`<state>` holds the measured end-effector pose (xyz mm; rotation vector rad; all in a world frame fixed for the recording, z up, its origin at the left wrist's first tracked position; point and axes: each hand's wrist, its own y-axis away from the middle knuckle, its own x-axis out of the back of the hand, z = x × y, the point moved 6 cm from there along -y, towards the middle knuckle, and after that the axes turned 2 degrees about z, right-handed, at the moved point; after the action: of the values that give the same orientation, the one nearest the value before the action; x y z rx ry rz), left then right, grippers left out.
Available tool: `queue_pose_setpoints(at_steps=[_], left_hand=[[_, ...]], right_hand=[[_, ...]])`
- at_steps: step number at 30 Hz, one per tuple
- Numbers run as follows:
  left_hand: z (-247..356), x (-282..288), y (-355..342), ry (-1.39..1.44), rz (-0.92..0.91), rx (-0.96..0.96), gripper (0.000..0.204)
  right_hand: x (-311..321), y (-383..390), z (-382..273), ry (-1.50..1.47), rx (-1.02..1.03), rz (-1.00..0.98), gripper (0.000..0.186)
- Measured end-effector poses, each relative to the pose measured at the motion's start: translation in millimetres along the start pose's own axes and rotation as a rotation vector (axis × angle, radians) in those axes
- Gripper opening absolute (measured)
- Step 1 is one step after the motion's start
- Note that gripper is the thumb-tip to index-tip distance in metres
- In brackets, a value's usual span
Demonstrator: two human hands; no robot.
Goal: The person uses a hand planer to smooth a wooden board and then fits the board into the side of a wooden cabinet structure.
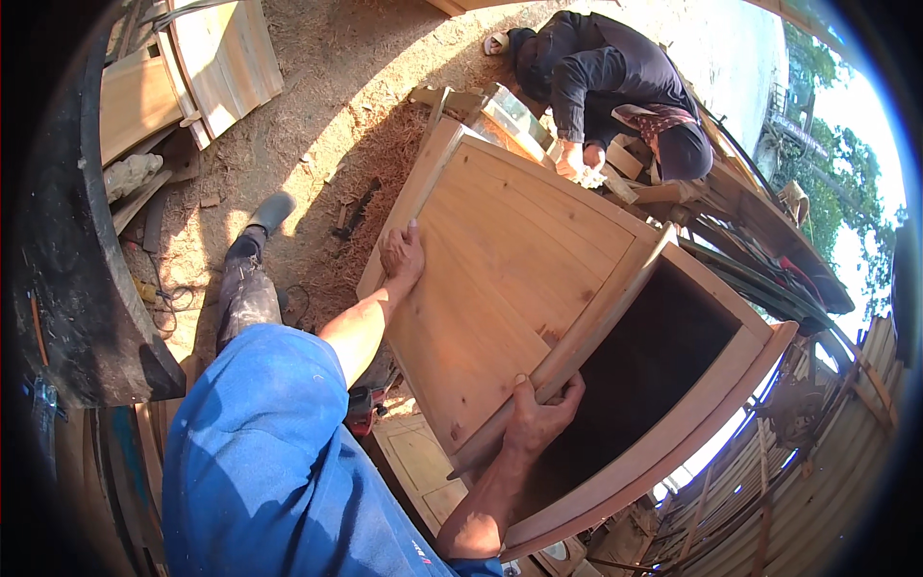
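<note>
I am holding a light wooden panel [510, 260] with a framed edge, tilted against an open wooden cabinet [716, 423] with a dark interior. My left hand [404, 255] has its fingers curled at the panel's left edge, thumb pointing along it. My right hand [540, 413] grips the thicker rail on the panel's right side, lower down, beside the cabinet opening. My blue-sleeved arms come in from below.
A co-worker in dark clothes [615, 87] bends over wood pieces behind the panel, hands low. Stacked boards [216, 67] lie upper left. A black curved surface [87, 279] borders the left. Shavings and tools [351, 212] are on the dirt floor. Corrugated sheeting [817, 462] stands right.
</note>
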<state>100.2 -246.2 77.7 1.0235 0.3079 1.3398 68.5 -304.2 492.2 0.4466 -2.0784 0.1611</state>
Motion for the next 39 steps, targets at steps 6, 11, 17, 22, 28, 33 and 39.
queue_pose_setpoints(at_steps=[6,11,17,22,28,33,39], left_hand=[[-6,-3,-4,0.001,0.023,-0.021,0.054],[-7,-7,-6,0.025,-0.005,-0.011,0.054],[-2,-2,-3,0.020,0.026,-0.016,0.055],[-3,2,-3,0.040,0.029,0.024,0.055],[-3,-2,-2,0.031,0.006,0.047,0.055],[-1,0,-5,0.022,0.018,0.014,0.055],[4,4,0,0.043,0.044,-0.008,0.055]], right_hand=[[-2,-1,-3,0.066,0.020,-0.004,0.058],[1,0,1,0.112,-0.011,0.000,0.061],[0,-1,-1,0.115,-0.032,-0.005,0.064],[-3,0,-3,0.102,0.025,0.001,0.056],[-2,5,2,0.059,-0.028,0.023,0.061],[-4,2,-4,0.021,-0.041,0.008,0.062],[-1,-4,-1,0.008,-0.054,-0.064,0.062]])
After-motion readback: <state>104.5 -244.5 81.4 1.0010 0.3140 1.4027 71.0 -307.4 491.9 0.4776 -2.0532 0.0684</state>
